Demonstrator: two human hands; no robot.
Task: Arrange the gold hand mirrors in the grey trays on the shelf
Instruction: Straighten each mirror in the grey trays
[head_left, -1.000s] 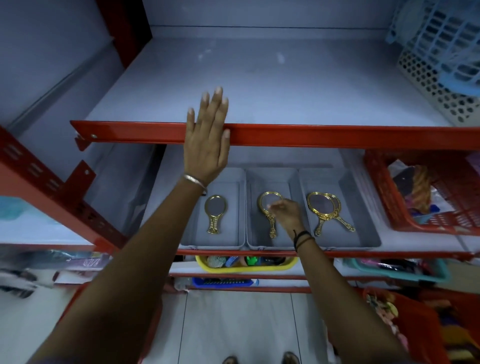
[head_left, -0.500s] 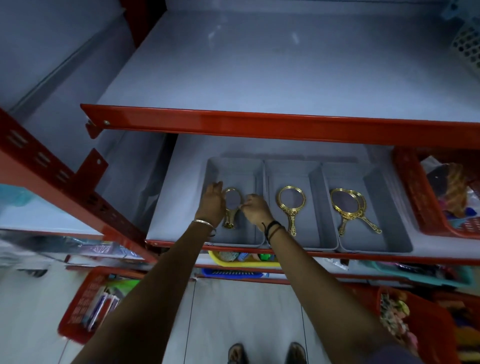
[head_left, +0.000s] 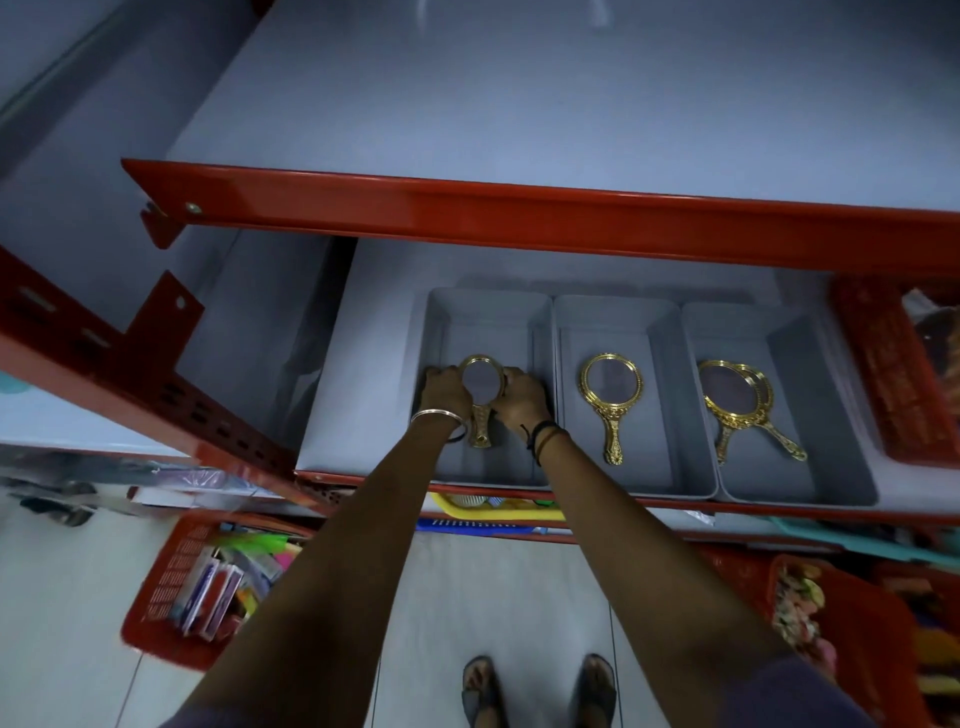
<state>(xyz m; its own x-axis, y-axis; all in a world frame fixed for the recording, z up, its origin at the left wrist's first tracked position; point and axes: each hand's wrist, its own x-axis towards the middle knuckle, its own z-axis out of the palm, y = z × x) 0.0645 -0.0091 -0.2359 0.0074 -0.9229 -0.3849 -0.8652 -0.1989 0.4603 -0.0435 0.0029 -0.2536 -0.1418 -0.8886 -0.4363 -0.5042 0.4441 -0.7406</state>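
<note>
Three grey trays stand side by side on the middle shelf. In the left tray (head_left: 488, 317) a gold hand mirror (head_left: 483, 384) is held by its round frame, my left hand (head_left: 444, 387) on its left rim and my right hand (head_left: 522, 397) on its right rim. Its handle points toward me between my wrists. The middle tray (head_left: 613, 322) holds one gold mirror (head_left: 611, 395) lying flat. In the right tray (head_left: 810, 467) two gold mirrors (head_left: 737, 402) lie overlapped, handles splayed apart.
The red front beam of the upper shelf (head_left: 519, 218) juts out above the trays. A red basket (head_left: 883, 374) sits right of the trays. More baskets of goods stand below: red (head_left: 156, 613) on the floor at left, yellow (head_left: 467, 506) underneath, red (head_left: 857, 623) at right.
My left hand came down off the upper shelf beam into the left tray. My right hand left the middle tray's mirror and moved left. Both now grip the left mirror's frame.
</note>
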